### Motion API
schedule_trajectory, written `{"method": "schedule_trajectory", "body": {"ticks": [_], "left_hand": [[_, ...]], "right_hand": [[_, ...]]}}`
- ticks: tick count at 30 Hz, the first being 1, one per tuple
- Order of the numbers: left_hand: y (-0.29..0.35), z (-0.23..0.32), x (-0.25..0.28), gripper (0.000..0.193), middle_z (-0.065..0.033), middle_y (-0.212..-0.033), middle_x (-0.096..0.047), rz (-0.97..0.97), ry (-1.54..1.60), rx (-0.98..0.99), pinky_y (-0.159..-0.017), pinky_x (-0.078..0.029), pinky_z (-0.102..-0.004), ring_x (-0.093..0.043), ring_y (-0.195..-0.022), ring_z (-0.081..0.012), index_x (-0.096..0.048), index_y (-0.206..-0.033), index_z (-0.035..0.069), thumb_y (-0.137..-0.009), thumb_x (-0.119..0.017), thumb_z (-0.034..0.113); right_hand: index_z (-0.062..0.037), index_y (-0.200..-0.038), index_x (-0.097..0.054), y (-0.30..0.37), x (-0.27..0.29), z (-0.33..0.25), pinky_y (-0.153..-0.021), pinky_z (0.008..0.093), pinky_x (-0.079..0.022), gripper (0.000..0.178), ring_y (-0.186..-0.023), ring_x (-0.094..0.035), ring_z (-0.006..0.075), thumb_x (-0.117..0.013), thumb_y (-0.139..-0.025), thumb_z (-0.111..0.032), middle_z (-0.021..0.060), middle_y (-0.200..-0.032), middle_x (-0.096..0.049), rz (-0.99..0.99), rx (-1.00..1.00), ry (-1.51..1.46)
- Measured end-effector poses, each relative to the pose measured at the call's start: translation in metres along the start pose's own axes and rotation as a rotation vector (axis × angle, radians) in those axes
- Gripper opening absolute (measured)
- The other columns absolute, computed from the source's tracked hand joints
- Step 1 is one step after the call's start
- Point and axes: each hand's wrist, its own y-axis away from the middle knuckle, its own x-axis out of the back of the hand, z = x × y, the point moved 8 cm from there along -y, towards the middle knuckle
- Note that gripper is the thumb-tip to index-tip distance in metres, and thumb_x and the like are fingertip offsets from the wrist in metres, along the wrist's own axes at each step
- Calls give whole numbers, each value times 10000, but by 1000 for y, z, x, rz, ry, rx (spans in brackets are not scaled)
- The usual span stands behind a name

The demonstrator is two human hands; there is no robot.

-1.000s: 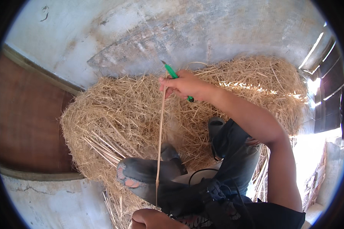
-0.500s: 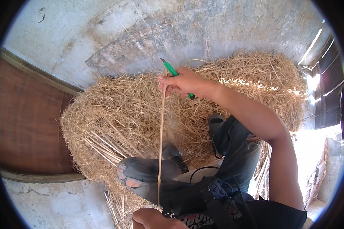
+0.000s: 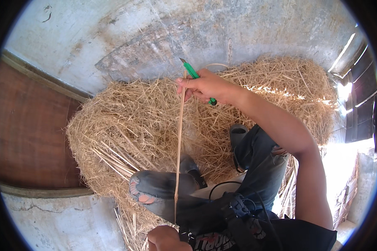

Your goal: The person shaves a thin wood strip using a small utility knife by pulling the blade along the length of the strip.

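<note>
My right hand [image 3: 203, 86] is closed, pinching the upper end of a long, thin bamboo strip [image 3: 179, 146] between thumb and fingers. The same hand holds a green utility knife [image 3: 190, 70], its blade out and pointing up and left toward the wall. From there the strip runs down across my thigh, with a node low on its length. Its lower end reaches my left hand [image 3: 166, 239] at the bottom edge of the view. That hand's fingers are hidden, so its grip on the strip does not show.
A thick heap of dry straw [image 3: 125, 108] lies around my legs, with several thin strips [image 3: 113, 159] left of my knee. Behind it rises a stained grey wall [image 3: 163, 37]. A brown wooden panel [image 3: 33, 134] is at left, dark slats [image 3: 362, 92] at right. A cable [image 3: 226, 183] loops over my lap.
My right hand, with the knife and the upper end of the strip, has shifted slightly right. The left hand has moved a little at the bottom edge.
</note>
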Motion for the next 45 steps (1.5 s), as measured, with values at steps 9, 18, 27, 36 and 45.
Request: {"method": "schedule_trajectory", "body": {"ticks": [9,18,27,36,45], "left_hand": [[-1,6,-2,193,-166,-728,-733,-39,-12,-29,-579,-559,-360,-712,-625,-233,-748,-750,34,-866,-652,154],[29,-34,50,133,-134,-851,-720,263,-831,230,-708,-553,-377,-677,-722,-255,-710,-961,5,-938,-628,106],[107,-190,106,521,-19,-726,-635,443,-141,1219,-543,-451,-208,-568,-570,-79,-374,-1582,34,-1113,-504,218],[137,-177,147,459,64,-616,-422,685,-132,1035,-454,-301,-216,-366,-477,-33,-412,-1566,42,-1135,-442,197],[141,-169,146,456,33,-660,-374,670,-153,1019,-479,-309,-229,-347,-531,-60,-425,-1562,37,-1147,-403,226]], "right_hand": [[-11,-1055,-743,4,4,-3,-457,302,-319,464,-472,-444,82,-659,-1020,-466,152,-828,-744,8,1,35],[-7,-1048,-756,9,24,-11,-519,293,-418,528,-583,-578,112,-701,-973,-527,128,-821,-751,258,32,183],[-17,-985,-742,6,12,-6,-411,262,-328,505,-446,-437,69,-678,-1000,-518,117,-768,-730,202,12,158],[14,-1064,-757,8,14,-2,-677,423,-509,507,-704,-650,230,-734,-952,-480,158,-815,-721,94,-148,1073],[10,-830,-715,10,-23,-14,-614,392,-484,409,-597,-624,220,-802,-890,-386,124,-627,-615,163,163,864]]}}
